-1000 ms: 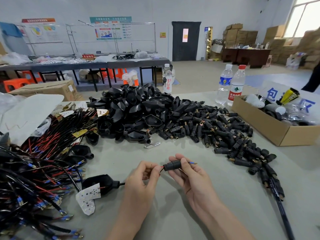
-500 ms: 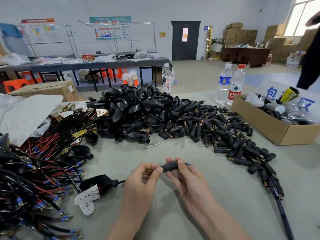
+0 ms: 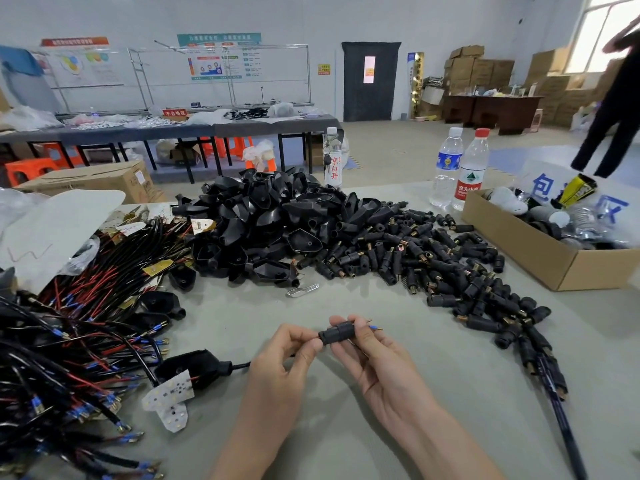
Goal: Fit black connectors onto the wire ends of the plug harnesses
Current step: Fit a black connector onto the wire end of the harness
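The grey table (image 3: 381, 427) carries everything. As landmark serves the pile of loose connectors (image 3: 433, 265). Far to the left of this pile lies a big bundle of unfitted harnesses (image 3: 69, 341) with bare red and blue-tipped wires. Directly left of the pile is a heap of plug shells (image 3: 270, 220), and to its right stands a cardboard box (image 3: 540, 258).

In front of the pile, on the person's side, both hands work on one plug harness (image 3: 194, 368). The left hand (image 3: 277, 368) pinches its cable with thumb and fingers. The right hand (image 3: 377, 362) clamps thumb and fingers around one black connector (image 3: 337, 332). The wire ends (image 3: 375, 328) come out at the connector's side that faces the pile.

By judgement, the task is at an early stage. The bundle and the pile are both large, so many fittings are left. This one connector looks threaded on, but it is not possible to tell if it is fully seated.

Compared with one second ago, the red wire between the left fingers and the connector is not visible any more. The left fingers are now just beside the connector's end.
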Available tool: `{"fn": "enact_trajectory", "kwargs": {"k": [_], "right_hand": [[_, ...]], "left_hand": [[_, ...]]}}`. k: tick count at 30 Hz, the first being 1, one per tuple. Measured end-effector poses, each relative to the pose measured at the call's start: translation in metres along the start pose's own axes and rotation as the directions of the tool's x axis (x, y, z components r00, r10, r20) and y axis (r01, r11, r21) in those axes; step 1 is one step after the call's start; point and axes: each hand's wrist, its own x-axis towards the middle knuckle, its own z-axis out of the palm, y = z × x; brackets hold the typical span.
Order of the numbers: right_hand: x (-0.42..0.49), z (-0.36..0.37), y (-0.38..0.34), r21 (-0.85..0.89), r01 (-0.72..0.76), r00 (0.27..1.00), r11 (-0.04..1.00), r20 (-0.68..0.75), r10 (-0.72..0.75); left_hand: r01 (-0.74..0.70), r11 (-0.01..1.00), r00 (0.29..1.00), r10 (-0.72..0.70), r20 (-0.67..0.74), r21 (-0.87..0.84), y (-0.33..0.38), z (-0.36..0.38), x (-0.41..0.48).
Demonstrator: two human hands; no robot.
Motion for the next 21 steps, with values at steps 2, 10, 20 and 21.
{"fn": "enact_trajectory", "kwargs": {"k": [2,10,20,21], "right_hand": [[0.000,-0.001,-0.003,-0.017,0.000,1.000,1.000,0.004,0.000],[0.001,-0.006,-0.008,-0.130,-0.019,1.000,0.991,0.004,0.020],[-0.002,-0.007,-0.011,-0.240,-0.025,0.997,0.971,0.062,0.041],[-0.002,-0.006,-0.010,-0.261,-0.012,0.997,0.965,0.075,0.033]], "left_hand": [[-0.011,1.000,1.000,0.011,0.002,-0.001,-0.002,0.001,0.000],[-0.055,0.990,0.998,0.055,0.005,0.133,-0.011,0.000,0.000],[-0.150,0.959,0.988,0.138,0.064,0.239,-0.005,-0.004,-0.001],[-0.169,0.952,0.985,0.155,0.074,0.255,-0.003,-0.004,-0.002]]}}
